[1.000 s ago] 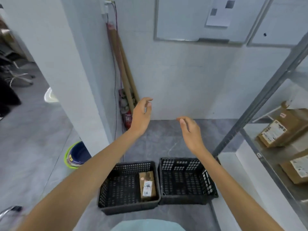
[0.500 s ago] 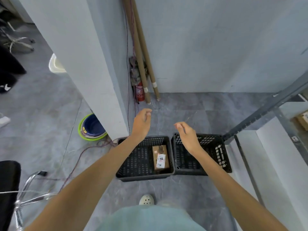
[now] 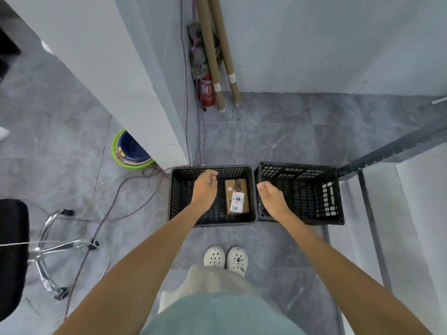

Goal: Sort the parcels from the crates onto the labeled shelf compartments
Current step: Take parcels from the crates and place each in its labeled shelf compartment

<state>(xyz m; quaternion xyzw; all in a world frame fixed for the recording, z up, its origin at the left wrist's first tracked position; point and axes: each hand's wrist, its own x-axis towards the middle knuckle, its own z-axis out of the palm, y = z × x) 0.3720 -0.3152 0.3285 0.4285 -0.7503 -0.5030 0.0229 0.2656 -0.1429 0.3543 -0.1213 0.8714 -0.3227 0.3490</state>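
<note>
Two black plastic crates stand side by side on the grey floor in front of my feet. The left crate (image 3: 176,197) holds one brown cardboard parcel (image 3: 236,189) with a white label, lying at its right side. The right crate (image 3: 324,201) looks empty. My left hand (image 3: 205,189) hovers over the left crate, just left of the parcel, fingers loosely curled and holding nothing. My right hand (image 3: 272,198) hangs over the seam between the crates, right of the parcel, also relaxed and empty.
A grey metal shelf frame (image 3: 370,213) rises at the right. Cardboard tubes (image 3: 212,56) and a red extinguisher (image 3: 207,91) lean in the corner. A white pillar (image 3: 116,68), a blue and green bucket (image 3: 130,151), loose cables (image 3: 125,189) and an office chair base (image 3: 50,250) lie to the left.
My view has tilted down from the wall and shelf to the crates. Both hands have dropped lower and now sit over the crates on either side of the parcel.
</note>
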